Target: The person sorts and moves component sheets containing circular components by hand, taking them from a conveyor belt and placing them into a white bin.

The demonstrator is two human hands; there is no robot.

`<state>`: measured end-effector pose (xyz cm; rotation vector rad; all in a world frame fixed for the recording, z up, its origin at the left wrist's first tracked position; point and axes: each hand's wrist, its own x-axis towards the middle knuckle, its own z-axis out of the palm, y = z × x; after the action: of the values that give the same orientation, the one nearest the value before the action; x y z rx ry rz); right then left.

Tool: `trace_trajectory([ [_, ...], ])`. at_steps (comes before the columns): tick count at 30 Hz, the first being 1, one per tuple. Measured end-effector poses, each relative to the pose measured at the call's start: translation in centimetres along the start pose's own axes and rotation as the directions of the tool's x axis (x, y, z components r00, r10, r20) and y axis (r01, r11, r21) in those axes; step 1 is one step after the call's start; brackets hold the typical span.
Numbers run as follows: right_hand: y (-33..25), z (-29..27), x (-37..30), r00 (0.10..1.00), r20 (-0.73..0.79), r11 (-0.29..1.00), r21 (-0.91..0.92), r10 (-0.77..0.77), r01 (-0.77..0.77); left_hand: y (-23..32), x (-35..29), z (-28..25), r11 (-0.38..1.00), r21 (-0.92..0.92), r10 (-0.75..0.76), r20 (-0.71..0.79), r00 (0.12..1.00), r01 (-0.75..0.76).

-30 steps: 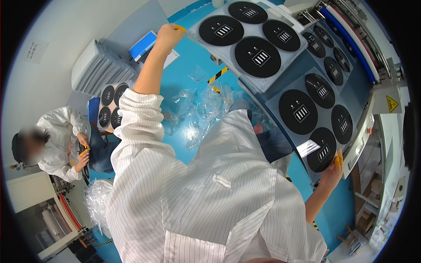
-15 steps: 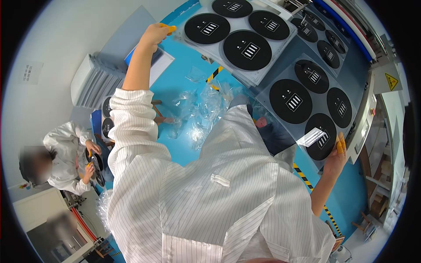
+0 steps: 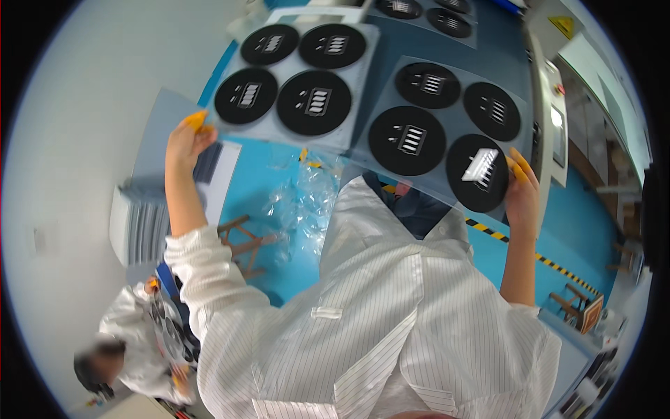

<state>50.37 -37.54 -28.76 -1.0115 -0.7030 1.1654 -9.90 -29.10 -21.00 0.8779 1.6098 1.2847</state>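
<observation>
At the far left a co-worker in a white striped coat point(image 3: 132, 335) sits low over a sheet of dark discs. Above, the left hand point(image 3: 185, 140), orange-capped fingertips point(image 3: 197, 120), pinches the left edge of a wide grey flexible sheet carrying black round discs point(image 3: 314, 103), its grip closed narrow on it. The sheet is held up in the air above crumpled clear plastic wrap point(image 3: 300, 202) on the blue floor point(image 3: 258, 174). The right hand point(image 3: 520, 188) clamps the sheet's right lower corner.

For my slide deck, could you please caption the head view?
Left hand and right hand hold up a grey sheet of black discs above a blue floor.
</observation>
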Motion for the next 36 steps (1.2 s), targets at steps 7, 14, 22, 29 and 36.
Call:
trace_trajectory([
  [7, 0.1, 3.2, 3.3, 0.991, -0.068, 0.982, -0.141, 0.115, -0.124, 0.9, -2.0, 1.8, 0.937, 0.328, 0.166, -0.105, 0.981, -0.123],
  [14, 2.8, 8.4, 9.6, 0.988, -0.149, 0.990, -0.128, 0.038, -0.057, 0.1, -1.6, 1.8, 0.973, 0.141, 0.205, -0.165, 0.965, -0.182],
  [22, 4.4, 8.7, 14.7, 0.941, -0.142, 0.670, -0.734, -0.308, 0.109, 0.5, -1.5, 1.2, 0.960, -0.278, 0.027, -0.020, 0.999, -0.032],
  [29, 3.0, 10.6, 17.6, 0.992, -0.068, 0.364, -0.931, -0.104, -0.026, 0.9, -1.2, 0.6, 0.905, -0.426, 0.040, 0.085, 0.996, 0.000],
  [36, 3.0, 10.1, 19.5, 0.935, 0.151, 0.212, -0.951, -0.322, 0.226, 1.3, -0.7, 2.1, 0.925, -0.380, 0.027, 0.088, 0.996, 0.008],
])
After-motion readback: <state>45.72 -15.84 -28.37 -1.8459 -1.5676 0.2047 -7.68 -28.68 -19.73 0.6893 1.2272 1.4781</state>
